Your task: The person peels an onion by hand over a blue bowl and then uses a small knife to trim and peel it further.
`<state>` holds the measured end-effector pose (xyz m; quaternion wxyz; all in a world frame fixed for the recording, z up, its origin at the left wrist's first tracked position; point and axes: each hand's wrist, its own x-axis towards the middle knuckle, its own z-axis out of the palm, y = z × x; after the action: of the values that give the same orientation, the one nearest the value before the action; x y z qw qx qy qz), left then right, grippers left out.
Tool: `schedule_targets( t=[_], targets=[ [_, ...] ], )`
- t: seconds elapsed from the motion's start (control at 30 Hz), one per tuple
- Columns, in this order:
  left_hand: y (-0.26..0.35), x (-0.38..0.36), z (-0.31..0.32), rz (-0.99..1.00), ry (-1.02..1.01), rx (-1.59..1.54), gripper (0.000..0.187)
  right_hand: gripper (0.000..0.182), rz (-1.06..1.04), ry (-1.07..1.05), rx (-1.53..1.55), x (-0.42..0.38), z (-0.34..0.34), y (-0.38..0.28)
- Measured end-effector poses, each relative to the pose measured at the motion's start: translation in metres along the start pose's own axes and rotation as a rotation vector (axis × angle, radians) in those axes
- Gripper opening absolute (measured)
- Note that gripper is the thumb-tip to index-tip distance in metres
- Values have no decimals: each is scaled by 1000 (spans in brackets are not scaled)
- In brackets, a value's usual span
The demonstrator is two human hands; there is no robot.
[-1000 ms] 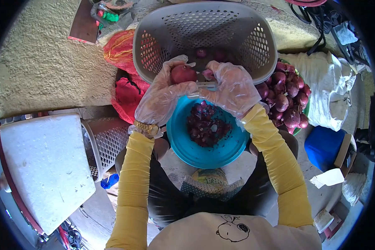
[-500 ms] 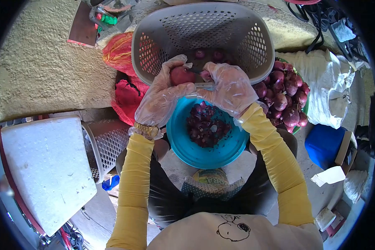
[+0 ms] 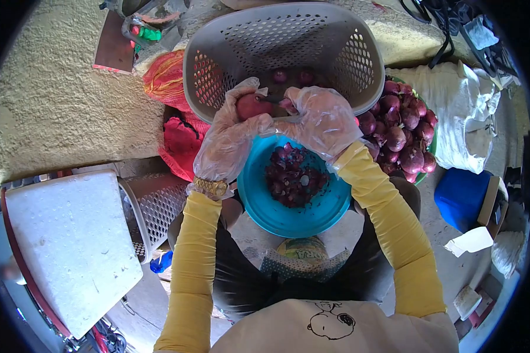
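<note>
In a clear plastic glove, my left hand (image 3: 232, 126) is closed around a red onion (image 3: 254, 107), above the near rim of the grey basket. My right hand (image 3: 323, 120), gloved the same way, grips a small knife (image 3: 271, 99) whose dark blade touches the onion's top. A purplish strip of skin (image 3: 288, 106) shows by the right fingers; the knife's handle is hidden in the hand. Below both hands, a blue basin (image 3: 250, 203) holds onion skins and scraps (image 3: 295, 176). A few onions (image 3: 306, 76) lie inside the perforated grey basket (image 3: 282, 41).
To the right, a heap of red onions (image 3: 397, 138) fills a green-rimmed container, beside a white sack (image 3: 453, 112). Red mesh bags (image 3: 179, 144) lie left of the basket. A white foam lid (image 3: 70, 247) and another basket (image 3: 162, 206) stand at lower left.
The blade and the strip of skin have shifted slightly against the onion. Both hands keep their grip; the whole view has moved a little.
</note>
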<state>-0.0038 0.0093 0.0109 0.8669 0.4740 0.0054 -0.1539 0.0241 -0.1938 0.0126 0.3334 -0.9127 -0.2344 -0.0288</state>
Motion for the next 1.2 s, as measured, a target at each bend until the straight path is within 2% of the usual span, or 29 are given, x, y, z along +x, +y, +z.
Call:
schedule_targets(
  t=[0.17,0.37,0.47,0.7,0.77,0.87,1.2],
  targets=[
    [-2,1,-4,32,2,-33,66,55,-38,97,-46,-2,5,3],
    [2,1,1,28,-13,-153,63,53,12,52,-13,1,-4,-5],
    [3,1,8,45,-7,-242,64,50,19,119,39,1,-2,-6],
    [-4,6,6,92,-16,-359,64,52,84,129,33,6,-2,-12],
    [-6,7,9,151,-8,-441,60,63,72,187,73,7,-3,-14],
    [-10,13,8,169,-10,-479,53,66,94,248,51,7,0,-13],
    [-16,25,34,301,-90,-484,42,70,286,158,288,12,-9,-19]
  ],
)
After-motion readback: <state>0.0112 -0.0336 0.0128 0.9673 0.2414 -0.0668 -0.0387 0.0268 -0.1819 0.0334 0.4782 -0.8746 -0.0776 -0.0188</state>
